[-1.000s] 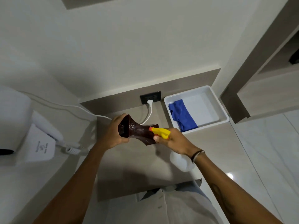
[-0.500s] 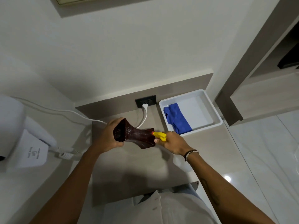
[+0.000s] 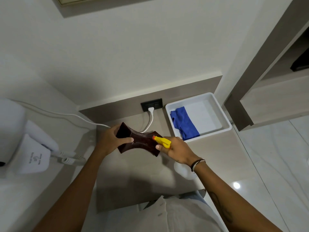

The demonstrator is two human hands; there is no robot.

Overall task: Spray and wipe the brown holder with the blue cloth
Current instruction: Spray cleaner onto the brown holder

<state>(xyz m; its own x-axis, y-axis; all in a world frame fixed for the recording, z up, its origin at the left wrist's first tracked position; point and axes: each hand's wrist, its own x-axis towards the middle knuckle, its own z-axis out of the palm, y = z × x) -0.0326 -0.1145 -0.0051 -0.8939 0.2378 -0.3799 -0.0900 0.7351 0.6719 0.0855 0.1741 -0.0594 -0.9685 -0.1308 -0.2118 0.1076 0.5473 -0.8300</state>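
Observation:
My left hand (image 3: 111, 141) grips the left end of the dark brown holder (image 3: 142, 142), which lies sideways above the beige counter. My right hand (image 3: 178, 150) holds a spray bottle with a yellow nozzle (image 3: 163, 141); the nozzle tip touches or nearly touches the holder's right end. The bottle's white body (image 3: 183, 171) hangs below my wrist. A blue cloth (image 3: 184, 124) lies folded in the left part of a white tray (image 3: 222, 118) to the right.
A black wall socket (image 3: 151, 104) holds a white plug, whose cable (image 3: 66, 115) runs left. A white appliance on its base (image 3: 31, 156) stands at the left. A wooden shelf unit (image 3: 267, 101) rises at the right over a glossy floor.
The view has shifted slightly, so the holder and both hands sit a little lower and left. The holder is turned a bit more level. Both grips are unchanged.

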